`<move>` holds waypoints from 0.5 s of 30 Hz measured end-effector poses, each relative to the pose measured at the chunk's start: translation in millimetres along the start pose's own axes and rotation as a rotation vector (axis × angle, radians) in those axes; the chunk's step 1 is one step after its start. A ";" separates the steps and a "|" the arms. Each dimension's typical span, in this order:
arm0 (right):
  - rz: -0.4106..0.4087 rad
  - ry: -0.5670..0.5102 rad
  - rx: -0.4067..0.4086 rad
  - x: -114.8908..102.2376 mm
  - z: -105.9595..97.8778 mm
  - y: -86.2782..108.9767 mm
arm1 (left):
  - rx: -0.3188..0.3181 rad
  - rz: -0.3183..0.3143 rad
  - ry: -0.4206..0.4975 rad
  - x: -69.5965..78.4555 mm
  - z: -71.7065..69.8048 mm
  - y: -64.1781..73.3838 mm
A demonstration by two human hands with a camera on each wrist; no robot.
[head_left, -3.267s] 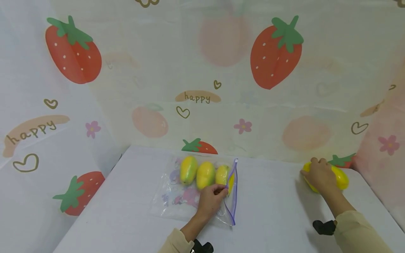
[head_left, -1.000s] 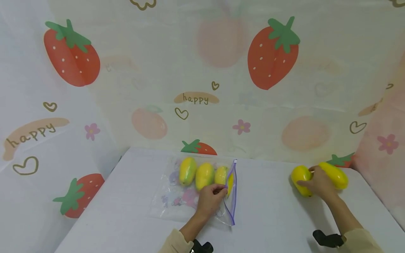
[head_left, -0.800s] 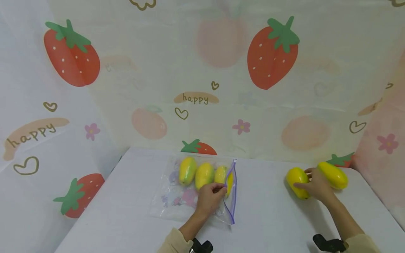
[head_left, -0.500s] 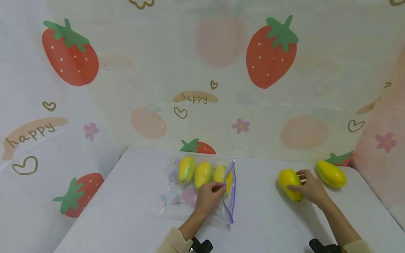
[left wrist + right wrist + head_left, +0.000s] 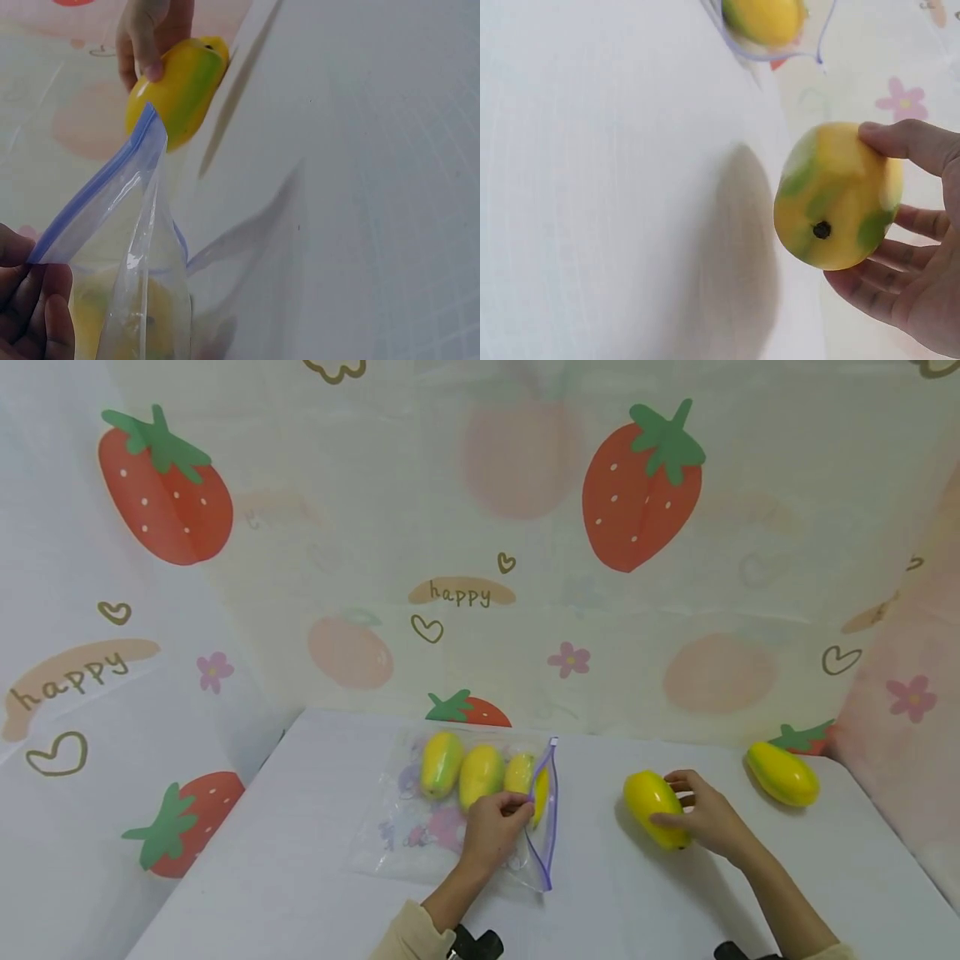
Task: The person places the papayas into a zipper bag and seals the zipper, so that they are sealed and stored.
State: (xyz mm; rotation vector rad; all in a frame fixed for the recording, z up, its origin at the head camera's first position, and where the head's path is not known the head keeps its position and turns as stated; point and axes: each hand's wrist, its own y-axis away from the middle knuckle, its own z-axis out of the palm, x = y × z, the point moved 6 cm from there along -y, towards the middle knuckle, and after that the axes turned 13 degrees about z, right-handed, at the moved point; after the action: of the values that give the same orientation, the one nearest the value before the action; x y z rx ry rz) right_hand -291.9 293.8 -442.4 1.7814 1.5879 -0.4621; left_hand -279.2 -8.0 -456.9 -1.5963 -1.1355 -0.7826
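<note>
My left hand [image 5: 495, 831] pinches the purple zip edge of a clear printed zip bag [image 5: 405, 856], keeping its mouth parted. Three yellow-green mangoes lie inside in a row; the rightmost mango [image 5: 519, 772] is partly hidden by the bag's edge and my hand. To the right of the bag, my right hand [image 5: 708, 818] holds another mango [image 5: 651, 806] between thumb and fingers. In the right wrist view this mango [image 5: 832, 195] hangs above its shadow, its dark stem end facing the camera. The left wrist view shows the purple zip strip [image 5: 90, 187] between left thumb and fingers.
One more mango [image 5: 782, 774] lies on the white table [image 5: 615, 902] at the far right, close to the back edge. A strawberry-patterned cloth [image 5: 360, 527] stands behind and at both sides.
My right hand has carried one mango left from beside the far-right mango, toward the bag's mouth. The far-right mango is now uncovered. My left hand keeps its grip on the bag.
</note>
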 end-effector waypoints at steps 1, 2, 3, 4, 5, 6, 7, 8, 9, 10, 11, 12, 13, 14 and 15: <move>-0.006 -0.004 -0.006 -1.8 2.4 0.4 | 0.000 -0.001 -0.001 0.1 -0.1 0.2; -0.013 -0.007 -0.011 -3.6 4.9 0.8 | -0.001 -0.004 -0.001 0.4 -0.3 0.4; -0.022 -0.009 -0.016 -5.5 7.2 1.0 | -0.002 -0.003 -0.001 0.6 -0.4 0.6; -0.030 -0.010 -0.020 -7.4 9.6 1.3 | -0.003 -0.008 -0.003 0.7 -0.5 0.8; -0.037 -0.013 -0.024 -9.3 12.0 1.7 | -0.005 -0.010 -0.004 1.0 -0.6 0.9; -0.047 -0.015 -0.029 -11.4 14.0 2.2 | -0.006 -0.014 -0.004 0.8 -0.6 1.0; -0.056 -0.015 -0.035 -13.7 16.1 2.7 | -0.007 -0.016 -0.005 1.0 -0.7 0.9; -0.063 -0.016 -0.038 -15.9 17.9 3.2 | -0.008 -0.018 -0.006 0.8 -0.6 0.9; -0.071 -0.016 -0.042 -18.4 19.7 4.0 | -0.009 -0.014 -0.007 0.7 -0.6 0.8; -0.076 -0.017 -0.047 -20.8 21.5 4.6 | -0.010 -0.019 -0.006 0.4 -0.6 0.6; -0.085 -0.015 -0.054 -23.2 23.6 5.2 | -0.010 -0.017 -0.005 0.2 -0.4 0.4; -0.089 -0.014 -0.059 -25.5 25.6 5.6 | -0.010 -0.017 -0.004 -0.3 -0.3 0.3; -0.093 -0.014 -0.067 -27.8 27.7 6.0 | -0.009 -0.014 -0.004 -0.5 -0.2 0.1; -0.097 -0.015 -0.074 -30.1 29.9 6.3 | -0.010 -0.013 -0.003 -1.0 0.0 0.1; -0.110 -0.011 -0.085 -32.6 32.2 6.5 | -0.009 -0.008 -0.003 -0.9 -0.1 0.0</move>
State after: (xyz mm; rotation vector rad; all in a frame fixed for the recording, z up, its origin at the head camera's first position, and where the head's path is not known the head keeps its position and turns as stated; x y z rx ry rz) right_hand -285.9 247.9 -441.1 1.6318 1.6789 -0.4490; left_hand -279.5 -8.3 -457.6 -1.6018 -1.1422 -0.7920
